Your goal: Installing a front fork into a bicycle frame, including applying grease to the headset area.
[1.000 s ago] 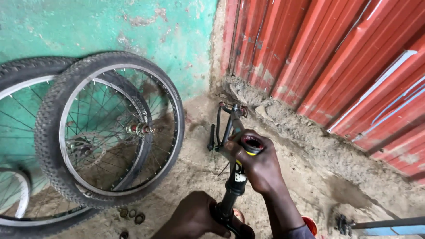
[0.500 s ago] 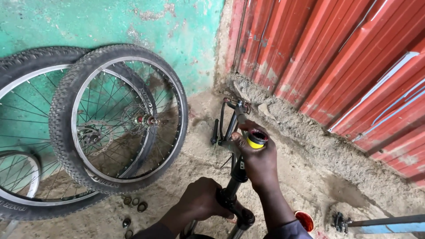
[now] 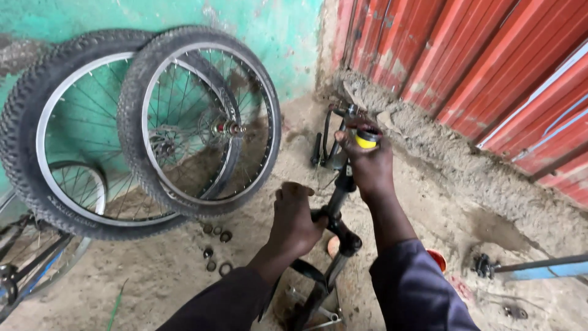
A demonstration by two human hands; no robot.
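Head camera view, looking down at two bare hands working on a black bicycle fork (image 3: 334,245) that stands nearly upright on sandy ground (image 3: 153,282). Left hand (image 3: 295,217) is wrapped around the crown of the fork, fingers closed tight on it, thumb side toward the fork legs. Right hand (image 3: 367,162) is higher up, closed over the top of the fork's tube, its fingers pinching a small yellow and black ring (image 3: 366,140) that sits at the top end. Both arms wear dark blue sleeves (image 3: 416,288).

Just behind the right hand, a black handlebar and stem (image 3: 327,144) lean against a rough concrete ledge (image 3: 429,141) at the foot of a red ribbed metal wall (image 3: 490,67). To the left, two spoked bicycle wheels (image 3: 202,122) with knobby tyres lean against a worn green wall (image 3: 92,24), one overlapping the other; part of a third rim shows behind them. Several small metal rings and nuts (image 3: 217,248) lie on the ground between the wheels and the left hand. At the right edge, a pale blue bar (image 3: 539,268) lies on the ground, well apart from the fork. Near the right sleeve, a small orange-red object (image 3: 436,257) is partly hidden.
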